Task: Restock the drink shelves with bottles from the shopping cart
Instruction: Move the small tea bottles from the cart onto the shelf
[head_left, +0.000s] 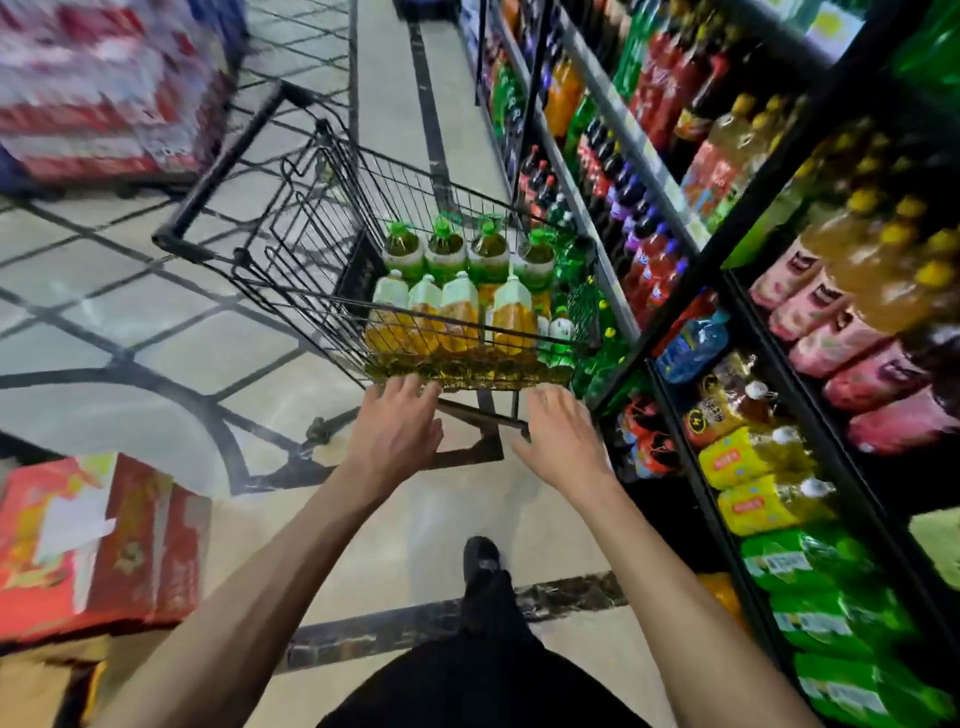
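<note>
The left hand (395, 434) and right hand (562, 441) are held spread at the near end of the shopping cart (311, 292), loaded with bottles (460, 312).

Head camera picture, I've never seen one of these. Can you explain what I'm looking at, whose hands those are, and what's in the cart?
There is no machine here. A person wears one wide-angle camera on the head. It looks forward and down, so straight lines bend. Both hands are that person's own. The left hand and right hand are open, reaching to the near end of a wire cart and holding nothing. In the cart stand green-capped bottles at the back and yellow bottles in front. Stocked drink shelves run along the right. A red box lies at lower left.
</note>
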